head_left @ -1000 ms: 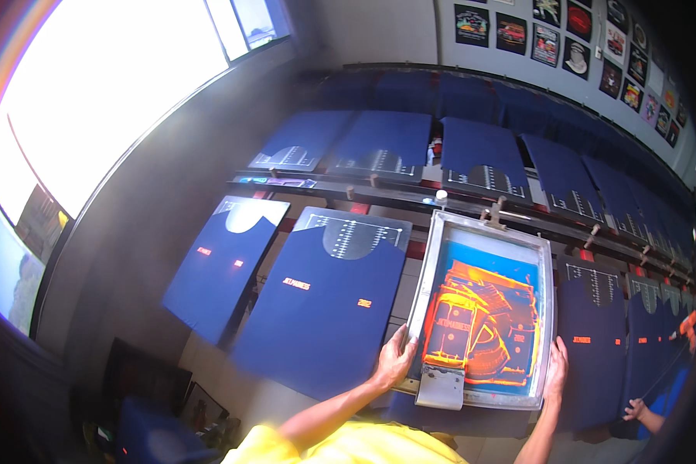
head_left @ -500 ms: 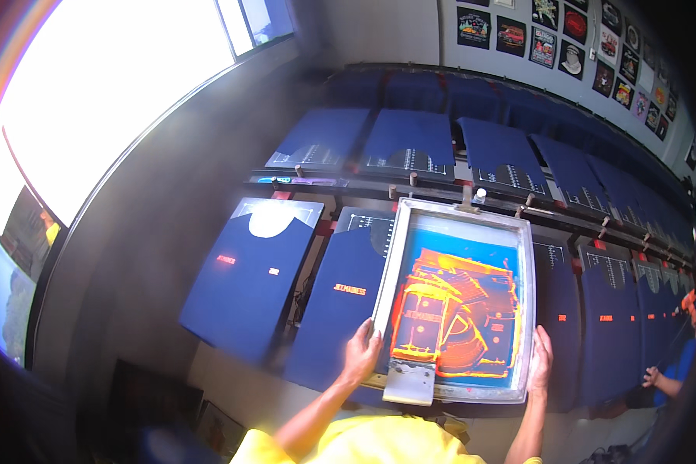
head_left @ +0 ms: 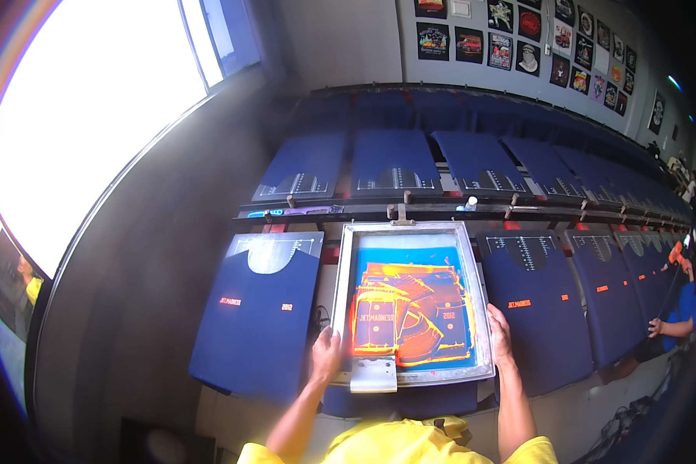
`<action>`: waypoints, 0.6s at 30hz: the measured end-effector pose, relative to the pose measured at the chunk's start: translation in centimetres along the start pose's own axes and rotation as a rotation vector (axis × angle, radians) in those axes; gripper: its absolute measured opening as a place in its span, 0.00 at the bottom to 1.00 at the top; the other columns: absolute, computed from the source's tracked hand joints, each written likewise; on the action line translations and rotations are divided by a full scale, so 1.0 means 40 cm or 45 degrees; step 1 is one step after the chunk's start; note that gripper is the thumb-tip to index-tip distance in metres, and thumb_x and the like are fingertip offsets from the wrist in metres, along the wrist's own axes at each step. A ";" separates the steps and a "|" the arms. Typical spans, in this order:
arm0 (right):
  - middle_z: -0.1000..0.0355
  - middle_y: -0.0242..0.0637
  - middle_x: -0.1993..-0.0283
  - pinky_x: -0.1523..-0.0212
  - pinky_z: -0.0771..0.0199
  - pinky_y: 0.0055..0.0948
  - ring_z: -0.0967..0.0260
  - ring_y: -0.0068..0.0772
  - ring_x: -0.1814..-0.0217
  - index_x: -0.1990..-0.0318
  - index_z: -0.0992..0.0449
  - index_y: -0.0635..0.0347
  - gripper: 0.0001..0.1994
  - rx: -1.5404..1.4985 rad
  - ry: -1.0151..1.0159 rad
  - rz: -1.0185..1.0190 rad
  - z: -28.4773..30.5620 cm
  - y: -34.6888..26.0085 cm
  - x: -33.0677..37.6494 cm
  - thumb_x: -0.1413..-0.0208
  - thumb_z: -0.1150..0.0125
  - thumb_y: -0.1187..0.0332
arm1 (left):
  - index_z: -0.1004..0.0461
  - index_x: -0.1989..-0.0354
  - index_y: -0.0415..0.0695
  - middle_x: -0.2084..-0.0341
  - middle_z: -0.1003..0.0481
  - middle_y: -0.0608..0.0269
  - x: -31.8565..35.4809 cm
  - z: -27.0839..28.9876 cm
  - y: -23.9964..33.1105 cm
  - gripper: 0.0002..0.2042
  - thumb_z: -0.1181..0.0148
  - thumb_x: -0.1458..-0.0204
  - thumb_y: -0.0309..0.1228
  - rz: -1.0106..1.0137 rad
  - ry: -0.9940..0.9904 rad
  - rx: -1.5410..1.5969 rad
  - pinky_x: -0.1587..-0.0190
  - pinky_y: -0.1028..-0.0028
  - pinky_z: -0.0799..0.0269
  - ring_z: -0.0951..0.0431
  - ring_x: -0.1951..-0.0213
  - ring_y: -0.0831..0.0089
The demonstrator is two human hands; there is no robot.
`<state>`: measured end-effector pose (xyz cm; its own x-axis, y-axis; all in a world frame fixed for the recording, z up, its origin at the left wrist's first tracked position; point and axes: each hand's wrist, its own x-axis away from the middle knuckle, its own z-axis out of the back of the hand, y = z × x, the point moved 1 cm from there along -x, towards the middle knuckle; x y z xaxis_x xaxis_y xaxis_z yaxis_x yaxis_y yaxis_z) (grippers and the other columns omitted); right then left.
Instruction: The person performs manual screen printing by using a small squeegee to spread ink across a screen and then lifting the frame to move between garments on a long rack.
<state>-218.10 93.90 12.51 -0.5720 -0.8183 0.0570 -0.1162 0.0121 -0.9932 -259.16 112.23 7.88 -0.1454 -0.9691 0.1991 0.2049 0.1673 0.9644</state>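
Note:
A screen-printing frame (head_left: 483,309) with pale metal sides lies between my hands, over a navy shirt (head_left: 410,400) that shows below its front edge. Its blue mesh is smeared with bright orange ink around a masked patch. A bent silver plate (head_left: 373,376) sits on its front left edge. My left hand (head_left: 327,356) grips the frame's left side near the front, fingers partly hidden. My right hand (head_left: 500,334) is closed on its right side. Whether the frame rests fully on the shirt I cannot tell.
Navy shirts with small orange prints lie on boards left (head_left: 251,340) and right (head_left: 537,332). Beyond runs a dark rail (head_left: 441,210) with upright pegs and a small white bottle (head_left: 472,203). At far right, another person's hand (head_left: 657,328) and an orange tool (head_left: 677,253) appear.
My hands have shifted the frame left, from between two boards to over the second one, and straightened its tilt. The printed shirt there is now mostly covered. The view has turned right.

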 end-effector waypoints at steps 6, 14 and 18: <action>0.40 0.55 0.29 0.27 0.46 0.37 0.43 0.43 0.26 0.31 0.42 0.75 0.34 0.052 0.051 0.001 -0.039 0.010 -0.060 0.36 0.45 0.57 | 0.37 0.36 0.23 0.38 0.33 0.32 -0.049 0.014 0.027 0.33 0.46 0.38 0.44 0.031 -0.024 -0.032 0.32 0.62 0.40 0.33 0.33 0.50; 0.42 0.56 0.28 0.26 0.47 0.38 0.44 0.44 0.25 0.30 0.43 0.75 0.37 0.126 0.039 0.030 -0.076 0.028 -0.055 0.38 0.42 0.55 | 0.36 0.36 0.25 0.38 0.32 0.34 -0.120 0.016 -0.050 0.31 0.48 0.37 0.43 0.036 -0.022 0.026 0.32 0.62 0.40 0.33 0.34 0.50; 0.42 0.56 0.28 0.26 0.48 0.38 0.45 0.44 0.25 0.30 0.44 0.75 0.37 0.071 0.042 0.030 -0.082 0.059 -0.052 0.38 0.42 0.56 | 0.36 0.35 0.27 0.38 0.32 0.35 -0.139 0.019 -0.117 0.32 0.50 0.36 0.46 0.037 -0.066 0.087 0.32 0.62 0.40 0.33 0.34 0.50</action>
<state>-219.85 97.52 10.40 -0.6009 -0.7985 0.0358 -0.0574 -0.0016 -0.9983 -260.04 116.99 2.40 -0.1904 -0.9534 0.2342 0.1434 0.2090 0.9673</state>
